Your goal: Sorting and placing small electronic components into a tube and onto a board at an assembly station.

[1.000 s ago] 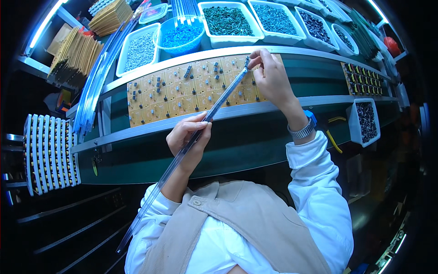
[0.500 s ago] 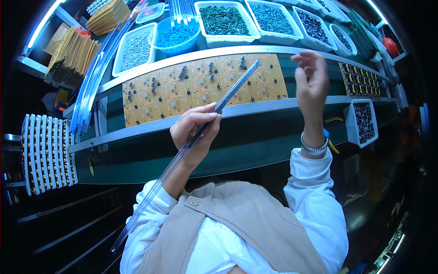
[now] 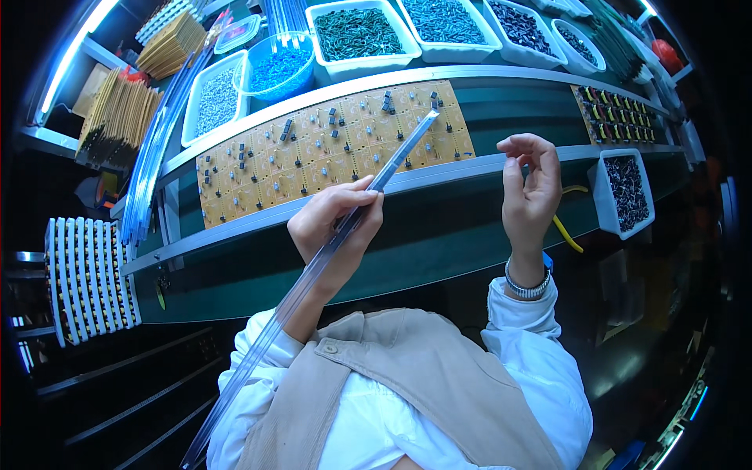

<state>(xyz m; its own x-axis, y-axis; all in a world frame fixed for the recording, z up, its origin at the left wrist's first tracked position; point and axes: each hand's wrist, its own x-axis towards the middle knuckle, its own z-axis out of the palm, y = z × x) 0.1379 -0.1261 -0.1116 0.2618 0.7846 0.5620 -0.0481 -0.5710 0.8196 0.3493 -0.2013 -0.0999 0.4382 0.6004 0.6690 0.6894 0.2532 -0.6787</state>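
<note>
My left hand grips a long clear plastic tube near its middle. The tube slants from my lower left up to its far end over the tan circuit board panel, which carries many small dark parts. My right hand is raised in front of the conveyor rail, palm toward me, thumb and forefinger pinched close together; I cannot tell whether a small part sits between them. It is apart from the tube and wears a metal wristwatch.
White bins of green, blue, grey and dark parts line the far side. A second board lies at right, with a bin of dark parts and yellow-handled pliers nearby. A white rack stands left.
My right hand left the tube's far end over the board and drew back toward me, lifting with fingers pinched. My left hand keeps hold of the tube, which has barely shifted.
</note>
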